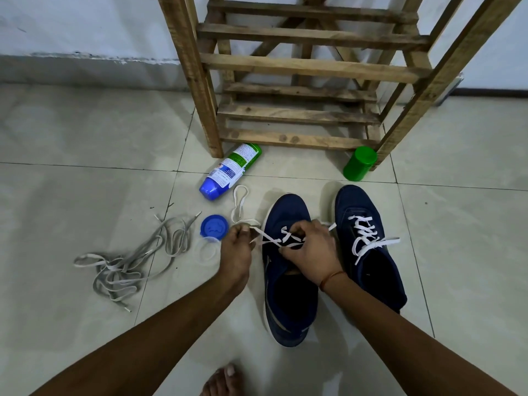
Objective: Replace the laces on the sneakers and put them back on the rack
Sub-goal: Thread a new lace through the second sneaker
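Under the right hand (310,250) sits one navy fabric sneaker (288,298), a second sneaker (371,270) just right; that hand and the left hand (235,248) pinch the first's flat white lace (268,240). Beyond, one slatted wooden rack (300,115) stands on pale tiles (85,138) by a white wall (85,24).

Both hands (237,247) (308,250) on white lace (270,240)

Bare forearms (171,324), orange thread (331,278) around right wrist.
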